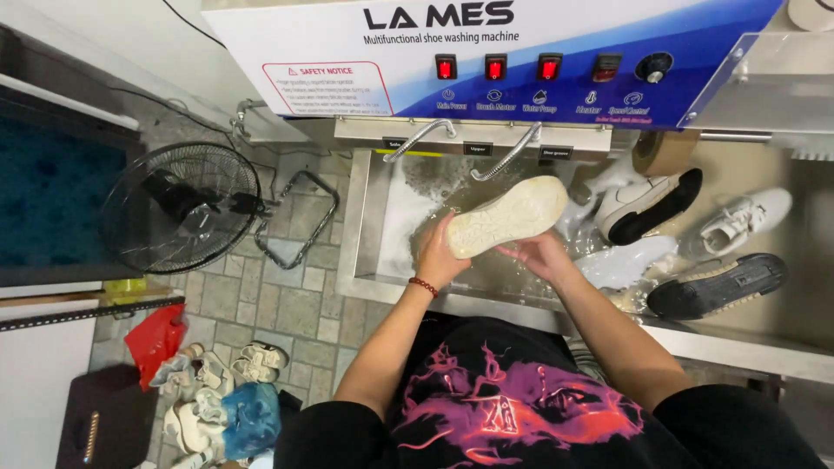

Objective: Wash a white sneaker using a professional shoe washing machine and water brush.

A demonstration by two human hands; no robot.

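Cream-coloured and ribbed, the sole of a shoe (506, 217) faces up over the soapy steel sink (369, 252), its heel end clasped in the left hand (437, 257) while the right hand (540, 254) cups it from beneath, fingers curled. Above, on the white-and-blue machine panel (347, 43), a red-bordered rectangular notice (327, 88) sits left of three lit red switches (495, 67). Black-soled shoes (686, 234) lie on the counter to the right.
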